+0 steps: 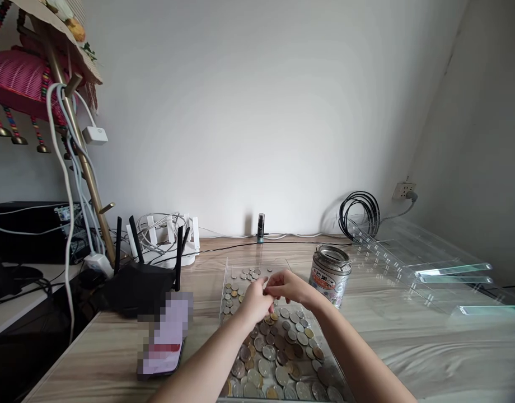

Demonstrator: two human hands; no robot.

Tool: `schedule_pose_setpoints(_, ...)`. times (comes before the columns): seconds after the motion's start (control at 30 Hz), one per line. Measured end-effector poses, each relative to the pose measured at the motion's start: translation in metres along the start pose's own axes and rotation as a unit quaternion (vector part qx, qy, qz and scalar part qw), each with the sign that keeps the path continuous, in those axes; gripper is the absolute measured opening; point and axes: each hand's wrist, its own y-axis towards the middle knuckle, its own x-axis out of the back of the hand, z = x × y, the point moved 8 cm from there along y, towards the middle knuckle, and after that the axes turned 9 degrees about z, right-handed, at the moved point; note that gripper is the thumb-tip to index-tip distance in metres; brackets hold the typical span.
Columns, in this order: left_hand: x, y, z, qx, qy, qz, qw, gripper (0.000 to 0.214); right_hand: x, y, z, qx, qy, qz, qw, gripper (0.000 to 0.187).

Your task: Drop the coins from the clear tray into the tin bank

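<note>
A clear plastic tray [223, 285] lies on the table with many silver and gold-coloured coins [281, 375] spread across its bottom. Above the middle of those coins, my left hand [256, 299] and my right hand [289, 286] meet with curled fingers. Their fingertips are pressed close together, and whatever is pinched between them is hidden or too small to name. Some small silver coins [251, 274] sit beyond my hands at the tray's far end. To the right of my right hand stands a round metal tin [331, 277] with a printed label and a slotted lid.
On the left are a black router [135, 288], a white router [171, 246] with tangled cables, and a blurred-out phone [167, 341]. A small dark bottle [261, 228] stands by the wall. Clear acrylic panels [454, 274] and a coil of black cable [358, 215] lie at the right.
</note>
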Motion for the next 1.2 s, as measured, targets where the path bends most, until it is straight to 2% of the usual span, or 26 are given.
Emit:
schedule_pose_setpoints(0.1, -0.004, -0.001, 0.001, 0.005, 0.041, 0.006, 0.999, 0.041, 0.001, -0.004, 0.001, 0.007, 0.007, 0.009, 1.0, 0.006)
schedule_pose_setpoints(0.23, -0.005, 0.002, 0.006, -0.005, 0.034, 0.016, 0.999, 0.038, -0.001, -0.002, 0.001, 0.023, 0.014, 0.017, 1.0, 0.006)
schedule_pose_setpoints(0.33, -0.002, 0.003, 0.009, -0.007, 0.027, 0.005, 1.0, 0.045, -0.005, -0.001, 0.001, 0.014, -0.01, 0.029, 0.999, 0.004)
schedule_pose_setpoints(0.4, 0.001, 0.002, 0.012, 0.023, 0.001, -0.003, 1.0, 0.048, 0.005, -0.005, 0.008, 0.022, -0.035, 0.0, 0.999, 0.009)
schedule_pose_setpoints(0.43, 0.002, 0.001, 0.015, 0.049, -0.026, -0.006, 0.998, 0.047, 0.018, -0.011, 0.013, 0.034, -0.051, -0.048, 0.997, 0.013)
schedule_pose_setpoints(0.47, 0.002, 0.0, 0.017, 0.075, -0.063, -0.006, 0.995, 0.044, 0.038, -0.021, 0.018, 0.044, -0.071, -0.126, 0.989, 0.016)
schedule_pose_setpoints(0.5, 0.002, -0.002, 0.019, 0.1, -0.106, -0.005, 0.989, 0.041, 0.063, -0.036, 0.022, 0.044, -0.098, -0.227, 0.968, 0.02)
schedule_pose_setpoints(0.53, 0.001, -0.003, 0.021, 0.12, -0.149, -0.004, 0.982, 0.037, 0.088, -0.056, 0.024, 0.032, -0.131, -0.335, 0.933, 0.022)
schedule_pose_setpoints(0.57, 0.0, -0.004, 0.022, 0.133, -0.188, 0.001, 0.973, 0.035, 0.11, -0.077, 0.023, 0.004, -0.165, -0.433, 0.886, 0.022)
schedule_pose_setpoints(0.6, -0.001, -0.004, 0.022, 0.139, -0.22, 0.008, 0.965, 0.034, 0.128, -0.096, 0.019, -0.037, -0.197, -0.499, 0.843, 0.022)
schedule_pose_setpoints(0.63, -0.002, -0.004, 0.021, 0.138, -0.244, 0.015, 0.96, 0.034, 0.142, -0.109, 0.014, -0.074, -0.223, -0.533, 0.813, 0.019)
schedule_pose_setpoints(0.67, -0.003, -0.004, 0.021, 0.133, -0.257, 0.021, 0.957, 0.033, 0.152, -0.116, 0.007, -0.108, -0.241, -0.54, 0.799, 0.017)
schedule_pose_setpoints(0.7, -0.003, -0.003, 0.02, 0.124, -0.263, 0.026, 0.957, 0.031, 0.16, -0.119, -0.001, -0.132, -0.251, -0.529, 0.8, 0.015)
schedule_pose_setpoints(0.77, -0.003, -0.001, 0.018, 0.105, -0.261, 0.034, 0.959, 0.027, 0.167, -0.118, -0.015, -0.159, -0.253, -0.49, 0.819, 0.013)
schedule_pose_setpoints(0.9, -0.004, 0.0, 0.016, 0.082, -0.235, 0.044, 0.968, 0.018, 0.164, -0.107, -0.027, -0.165, -0.235, -0.442, 0.85, 0.018)
schedule_pose_setpoints(1.0, -0.002, 0.0, 0.014, 0.077, -0.216, 0.031, 0.973, 0.013, 0.162, -0.099, -0.027, -0.159, -0.227, -0.427, 0.861, 0.02)
schedule_pose_setpoints(1.2, 0.002, 0.001, 0.009, 0.067, -0.192, 0.017, 0.979, 0.013, 0.169, -0.098, -0.027, -0.147, -0.296, -0.454, 0.828, 0.02)
